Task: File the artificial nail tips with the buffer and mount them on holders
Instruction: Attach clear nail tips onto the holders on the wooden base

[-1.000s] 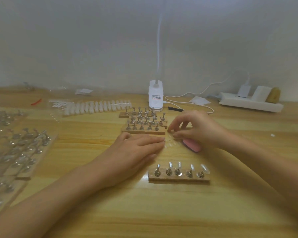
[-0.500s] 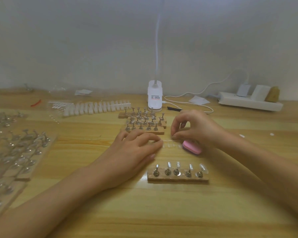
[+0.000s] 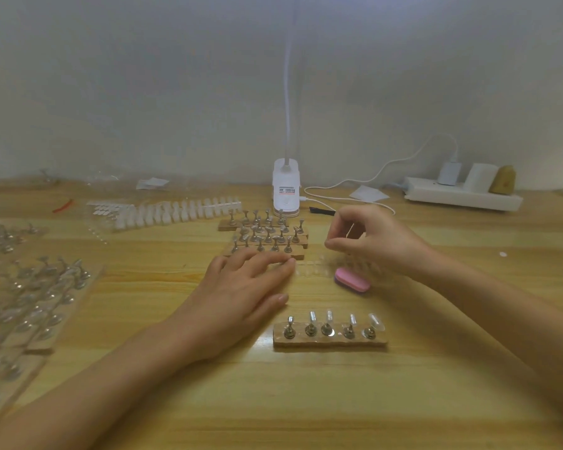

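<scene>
Nearest to us on the wood table [image 3: 306, 410] sits a wooden holder strip [image 3: 330, 343] w/ five metal stands, each carrying a clear nail tip. Just beyond it, to the left, we see the left hand [image 3: 238, 293] lying palm-down, fingers straight & close together, fingertips pressing on the end of a clear tip strip [image 3: 316, 267] that runs rightward across the table. Pink buffer [image 3: 352, 280] lies on the table just beside that strip, apart from both hands. Right hand [image 3: 376, 238] hovers over the strip's right part, fingers curled, thumb & forefinger pinched narrow; whether a tip sits btwn them we can't tell, too small. Behind the hands we see three wooden blocks of metal stands [image 3: 267, 235], then a row of white tips [image 3: 176, 212], a white lamp base [image 3: 285, 190] and, far right by the wall, a power strip [image 3: 462, 195]. Far left: blurred racks of more stands [image 3: 36, 287].
</scene>
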Motion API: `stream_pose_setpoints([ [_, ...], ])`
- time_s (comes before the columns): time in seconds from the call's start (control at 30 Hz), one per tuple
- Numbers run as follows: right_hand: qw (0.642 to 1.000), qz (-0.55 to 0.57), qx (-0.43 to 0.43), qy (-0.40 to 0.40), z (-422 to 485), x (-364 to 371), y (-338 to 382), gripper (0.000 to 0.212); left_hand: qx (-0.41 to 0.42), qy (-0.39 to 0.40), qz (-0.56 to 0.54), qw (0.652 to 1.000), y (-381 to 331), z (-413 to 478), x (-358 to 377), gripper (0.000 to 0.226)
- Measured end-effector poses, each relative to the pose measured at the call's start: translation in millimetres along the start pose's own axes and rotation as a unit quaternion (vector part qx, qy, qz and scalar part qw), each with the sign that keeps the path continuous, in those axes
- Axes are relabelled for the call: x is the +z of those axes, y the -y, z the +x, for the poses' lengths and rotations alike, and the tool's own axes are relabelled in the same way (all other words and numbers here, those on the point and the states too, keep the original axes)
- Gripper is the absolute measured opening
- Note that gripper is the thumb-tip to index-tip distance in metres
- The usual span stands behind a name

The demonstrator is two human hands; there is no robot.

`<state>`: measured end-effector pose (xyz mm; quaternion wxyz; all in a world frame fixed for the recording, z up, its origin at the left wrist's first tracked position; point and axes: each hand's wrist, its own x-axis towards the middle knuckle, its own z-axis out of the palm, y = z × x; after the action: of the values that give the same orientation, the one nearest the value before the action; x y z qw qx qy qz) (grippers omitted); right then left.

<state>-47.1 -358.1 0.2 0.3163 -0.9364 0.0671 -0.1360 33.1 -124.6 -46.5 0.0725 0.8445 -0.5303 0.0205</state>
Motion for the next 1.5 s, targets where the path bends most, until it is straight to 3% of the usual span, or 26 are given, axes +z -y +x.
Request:
stream_pose_setpoints([
  [0.1, 0.998, 0.032, -0.043, 0.024, -10.3, -7.1, 13.0, 0.013, -0.006, -0.072, -0.137, 0.988, 0.8, 1.7, -7.7, 0.051],
  [0.2, 0.994, 0.063, -0.089, 0.029, -20.8, -7.6, 30.0, 0.01, 0.003, -0.17, -0.313, 0.934, -8.7, 6.6, -24.0, 0.033],
  [0.33, 0.984, 0.152, -0.096, 0.004, -28.5, -5.9, 46.9, 0.005, 0.03, -0.231, -0.395, 0.889, -27.2, 11.3, -41.5, 0.018],
  [0.43, 0.98, 0.184, -0.071, -0.011, -29.6, -8.0, 48.8, 0.003, 0.04, -0.27, -0.387, 0.881, -32.1, 16.1, -47.7, 0.017],
  [0.57, 0.968, 0.248, 0.027, 0.025, -29.6, -13.3, 40.0, 0.017, 0.065, -0.306, -0.237, 0.92, -30.4, 27.1, -50.5, 0.009],
  [0.67, 0.921, 0.356, 0.107, 0.119, -29.7, -17.3, 31.2, 0.024, 0.088, -0.318, -0.113, 0.937, -25.7, 35.0, -48.2, 0.008],
  [0.73, 0.889, 0.413, 0.123, 0.153, -30.0, -19.2, 24.9, 0.028, 0.07, -0.327, -0.096, 0.937, -23.1, 38.8, -44.9, 0.007],
  [0.77, 0.89, 0.411, 0.12, 0.155, -30.3, -19.6, 21.2, 0.029, 0.051, -0.332, -0.117, 0.935, -22.4, 39.6, -42.5, 0.006],
  [0.8, 0.913, 0.367, 0.105, 0.14, -31.0, -19.7, 16.8, 0.028, 0.028, -0.332, -0.164, 0.928, -22.3, 40.0, -39.7, 0.004],
  [0.87, 0.988, 0.124, 0.057, 0.076, -33.2, -19.2, 7.0, 0.024, -0.018, -0.32, -0.307, 0.896, -22.1, 39.7, -33.5, 0.009],
  [0.93, 0.992, -0.106, 0.025, 0.062, -35.7, -15.5, -3.0, 0.029, -0.055, -0.291, -0.422, 0.857, -23.0, 36.3, -26.3, 0.013],
  [1.07, 0.989, -0.125, 0.004, 0.08, -40.4, -3.0, -7.2, 0.013, -0.114, -0.207, -0.563, 0.792, -23.9, 28.3, -11.9, 0.01],
  [1.13, 0.995, -0.082, -0.018, 0.046, -38.8, -2.9, -7.2, 0.008, -0.107, -0.18, -0.604, 0.769, -23.1, 27.3, -10.6, 0.01],
  [1.2, 0.998, 0.062, -0.012, 0.03, -36.7, -5.7, -6.5, 0.011, -0.092, -0.164, -0.603, 0.775, -23.3, 28.0, -12.6, 0.01],
  [1.33, 0.944, 0.324, 0.035, 0.046, -40.7, 1.0, -5.3, 0.03, -0.081, -0.172, -0.567, 0.802, -24.8, 28.8, -12.6, 0.01],
  [1.5, 0.895, 0.442, 0.028, 0.057, -45.2, 20.0, -2.8, 0.028, -0.06, -0.176, -0.575, 0.797, -26.8, 29.5, -11.4, 0.013],
])
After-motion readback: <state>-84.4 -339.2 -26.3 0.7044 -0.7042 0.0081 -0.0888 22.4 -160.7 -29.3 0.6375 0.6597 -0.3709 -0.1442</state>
